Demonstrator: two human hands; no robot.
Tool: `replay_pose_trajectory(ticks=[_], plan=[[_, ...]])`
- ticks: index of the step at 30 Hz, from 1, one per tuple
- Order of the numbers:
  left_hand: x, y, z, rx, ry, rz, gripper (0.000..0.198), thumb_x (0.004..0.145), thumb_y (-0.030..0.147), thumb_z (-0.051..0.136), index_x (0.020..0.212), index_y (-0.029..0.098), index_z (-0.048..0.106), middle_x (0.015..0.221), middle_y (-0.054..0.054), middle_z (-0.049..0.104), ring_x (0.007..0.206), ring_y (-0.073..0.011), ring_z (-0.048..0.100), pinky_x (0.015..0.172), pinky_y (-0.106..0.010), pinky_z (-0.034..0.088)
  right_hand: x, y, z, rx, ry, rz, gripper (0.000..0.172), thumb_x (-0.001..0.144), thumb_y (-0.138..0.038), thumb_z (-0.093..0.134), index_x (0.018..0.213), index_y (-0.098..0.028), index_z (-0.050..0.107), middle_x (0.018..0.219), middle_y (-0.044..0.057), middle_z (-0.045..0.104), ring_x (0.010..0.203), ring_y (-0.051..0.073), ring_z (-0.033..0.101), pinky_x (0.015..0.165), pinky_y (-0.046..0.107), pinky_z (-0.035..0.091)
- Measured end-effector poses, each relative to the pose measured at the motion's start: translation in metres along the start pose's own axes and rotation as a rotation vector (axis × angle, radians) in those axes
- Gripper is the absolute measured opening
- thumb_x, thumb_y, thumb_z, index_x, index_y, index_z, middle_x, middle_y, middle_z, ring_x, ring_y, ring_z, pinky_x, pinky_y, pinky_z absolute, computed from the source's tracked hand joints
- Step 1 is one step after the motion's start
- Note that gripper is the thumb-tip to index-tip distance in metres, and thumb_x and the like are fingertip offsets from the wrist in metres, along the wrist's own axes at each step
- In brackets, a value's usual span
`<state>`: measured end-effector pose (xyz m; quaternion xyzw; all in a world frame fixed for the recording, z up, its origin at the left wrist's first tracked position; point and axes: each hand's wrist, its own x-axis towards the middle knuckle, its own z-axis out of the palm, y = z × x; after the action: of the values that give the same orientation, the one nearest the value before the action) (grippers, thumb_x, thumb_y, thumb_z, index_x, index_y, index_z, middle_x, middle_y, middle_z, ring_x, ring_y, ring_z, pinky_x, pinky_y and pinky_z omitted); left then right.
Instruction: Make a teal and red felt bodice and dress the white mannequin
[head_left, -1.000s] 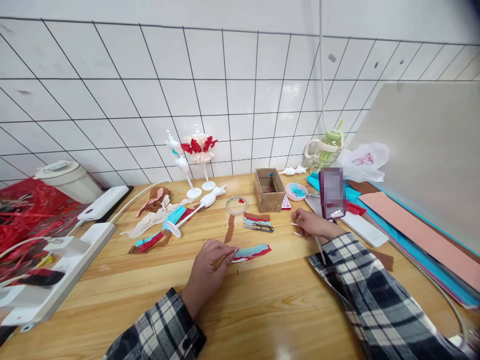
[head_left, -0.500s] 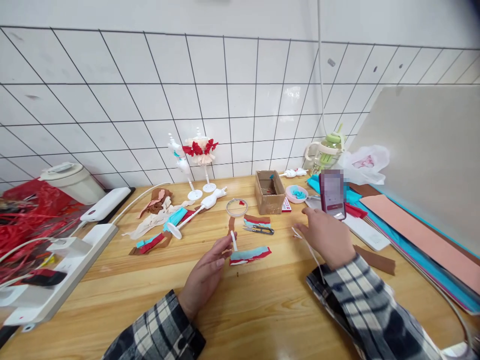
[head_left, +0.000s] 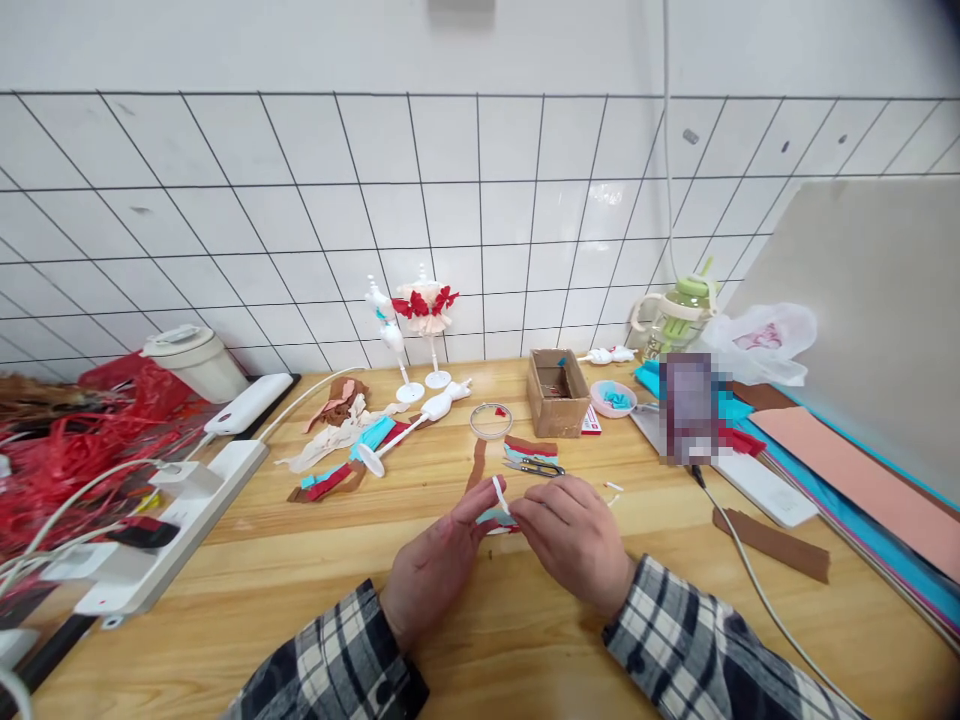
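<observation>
A thin white strip (head_left: 500,494) is raised over the table between my two hands. My left hand (head_left: 435,570) holds its upper end at the fingertips, thumb low and partly hidden. Closed in a pinch, my right hand (head_left: 576,538) grips the strip lower down. Under the fingers lie layered light-blue and red crepe-paper pieces (head_left: 499,519), mostly covered by my hands. Thread snips (head_left: 536,467) lie just beyond, beside a small layered stack of brown, red and blue strips (head_left: 531,449).
Behind stand small white mannequins (head_left: 433,310), one dressed with red bows; another mannequin (head_left: 420,425) lies left. A cardboard box (head_left: 559,395), pink bowl (head_left: 613,397), and blurred-out phone (head_left: 688,410) with cable are right. A power strip (head_left: 180,520) runs along the left.
My right hand has left the phone and come left to the white strip. My left hand stays with the strip. The view has shifted slightly left.
</observation>
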<state>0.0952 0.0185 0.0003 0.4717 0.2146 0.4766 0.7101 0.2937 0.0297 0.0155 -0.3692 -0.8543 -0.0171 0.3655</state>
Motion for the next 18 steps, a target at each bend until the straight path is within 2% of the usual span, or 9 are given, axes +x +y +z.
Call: replay_pose_trajectory(ticks=[2,4,7,9,11,13,15,18], plan=[[0.001,0.001,-0.006,0.309,0.014,0.012,0.045,0.088,0.049,0.048,0.124,0.026,0.063,0.144,-0.006,0.046,0.137,-0.0288,0.03,0.11,-0.044,0.027,0.001,-0.001,-0.002,0.197,0.012,0.131,0.008,0.085,-0.018,0.06,0.087,-0.022,0.066,0.083,0.002,0.066,0.08,0.017,0.054,0.075,0.031,0.041],[0.003,0.004,-0.01,0.65,0.069,0.021,0.037,0.086,0.043,0.056,0.116,0.026,0.068,0.132,-0.008,0.055,0.126,-0.0269,0.044,0.106,-0.041,0.032,0.003,0.0,-0.002,0.422,0.006,0.31,0.007,0.082,-0.022,0.063,0.076,-0.02,0.066,0.076,0.002,0.064,0.076,0.017,0.055,0.071,0.029,0.043],[0.004,0.011,-0.011,0.982,0.239,0.082,0.026,0.085,0.039,0.057,0.089,0.02,0.074,0.096,-0.009,0.067,0.092,-0.0219,0.06,0.084,-0.033,0.046,0.003,0.009,0.003,0.663,0.013,0.597,0.017,0.08,-0.032,0.064,0.071,-0.018,0.064,0.067,0.001,0.059,0.061,0.014,0.051,0.057,0.026,0.041],[0.002,0.014,-0.009,1.101,0.295,0.137,0.03,0.086,0.038,0.056,0.069,0.018,0.07,0.071,-0.005,0.064,0.069,-0.0175,0.058,0.066,-0.028,0.046,0.002,0.014,0.009,0.638,0.045,0.729,0.019,0.079,-0.034,0.063,0.07,-0.017,0.063,0.061,0.0,0.055,0.054,0.013,0.045,0.051,0.025,0.037],[-0.001,0.013,-0.003,1.188,0.236,0.161,0.031,0.087,0.037,0.054,0.066,0.018,0.068,0.061,-0.002,0.059,0.058,-0.0146,0.053,0.057,-0.025,0.042,0.001,0.013,0.013,0.493,0.048,0.736,0.014,0.078,-0.029,0.063,0.068,-0.018,0.062,0.062,-0.001,0.054,0.055,0.013,0.045,0.052,0.025,0.036],[-0.003,0.009,0.003,1.245,0.168,0.157,0.024,0.089,0.033,0.052,0.082,0.02,0.072,0.064,-0.001,0.063,0.059,-0.0139,0.055,0.058,-0.024,0.042,0.0,0.007,0.016,0.366,0.009,0.646,0.008,0.077,-0.022,0.062,0.069,-0.019,0.063,0.068,0.0,0.058,0.062,0.014,0.05,0.057,0.026,0.038],[-0.004,0.004,0.009,1.288,0.173,0.152,0.022,0.091,0.029,0.05,0.093,0.023,0.071,0.073,-0.002,0.067,0.066,-0.0141,0.059,0.063,-0.024,0.044,0.0,-0.003,0.017,0.329,-0.034,0.562,0.006,0.077,-0.018,0.061,0.073,-0.02,0.064,0.075,0.001,0.062,0.071,0.015,0.055,0.062,0.026,0.04],[-0.002,-0.002,0.011,1.339,0.2,0.157,0.021,0.091,0.028,0.05,0.092,0.023,0.071,0.08,-0.003,0.07,0.071,-0.0147,0.062,0.066,-0.024,0.046,-0.001,-0.013,0.016,0.345,-0.058,0.522,0.006,0.079,-0.018,0.062,0.076,-0.021,0.066,0.077,0.001,0.064,0.073,0.015,0.057,0.064,0.025,0.042]])
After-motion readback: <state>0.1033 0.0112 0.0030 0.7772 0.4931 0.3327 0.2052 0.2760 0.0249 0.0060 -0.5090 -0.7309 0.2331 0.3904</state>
